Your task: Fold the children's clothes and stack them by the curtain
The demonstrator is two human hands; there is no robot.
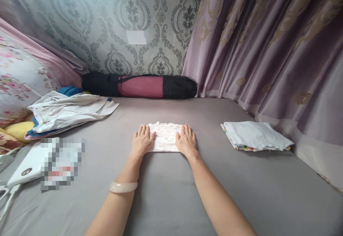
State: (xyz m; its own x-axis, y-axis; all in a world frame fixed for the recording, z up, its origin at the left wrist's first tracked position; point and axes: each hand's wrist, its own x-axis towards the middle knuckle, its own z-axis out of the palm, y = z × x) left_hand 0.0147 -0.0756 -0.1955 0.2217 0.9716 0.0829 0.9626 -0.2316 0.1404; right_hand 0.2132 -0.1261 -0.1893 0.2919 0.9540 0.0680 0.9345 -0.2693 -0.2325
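A folded white cloth garment [165,137] with a small pale print lies flat on the grey sheet, its far edge slightly ruffled. My left hand [143,139] rests palm down on its left end, fingers stretched forward. On the right end my right hand [186,139] presses flat in the same way. Both hands cover the garment's side edges, so those are hidden. What kind of garment it is I cannot tell.
A stack of folded clothes [255,136] lies to the right. On the left are a loose pile of clothes [72,109], a white device with a cable [29,166] and a blurred-out item [63,164]. A long black and red bag [140,86] lies along the wall.
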